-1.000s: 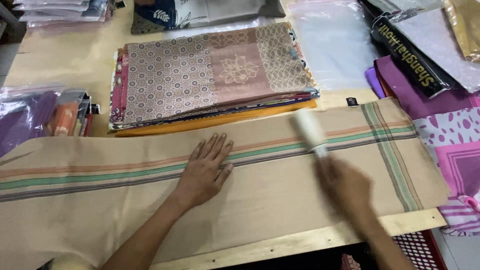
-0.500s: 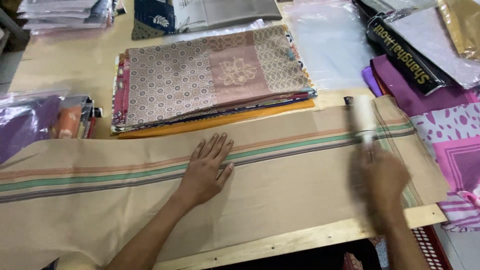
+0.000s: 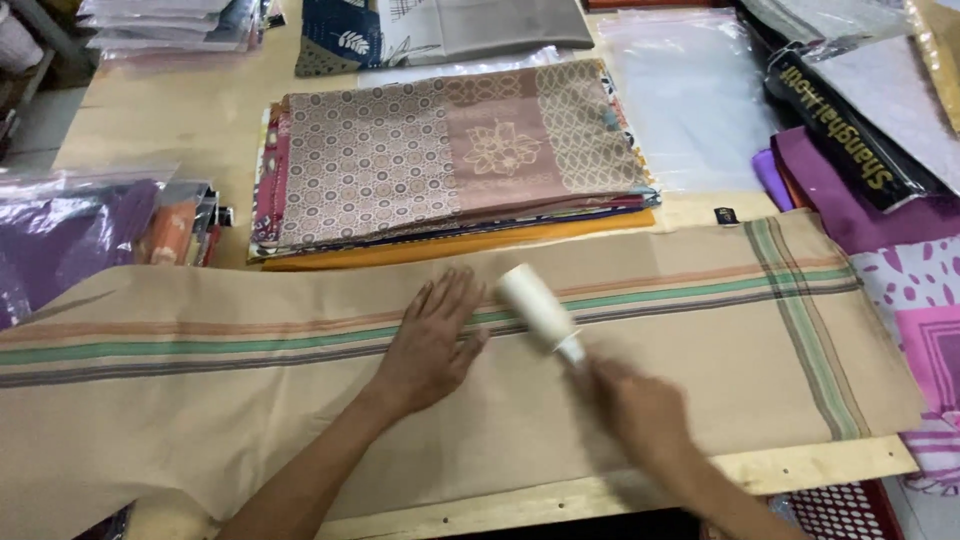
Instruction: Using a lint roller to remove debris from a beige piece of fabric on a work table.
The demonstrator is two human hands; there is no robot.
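2 hands, left & right, 1 white lint roller, 1 beige striped cloth, 1 stack of patterned fabrics, 1 clear plastic bag

cloth: beige, with orange, green and dark stripes | roller: white | folded stack: dusty pink and brown, circle and flower print, orange bottom layer | fabric: purple and pink with white leaf shapes | bag: clear over purple | table: pale wood

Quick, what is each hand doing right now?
Left hand: open, flat on the beige cloth.
Right hand: closed, holding the lint roller.
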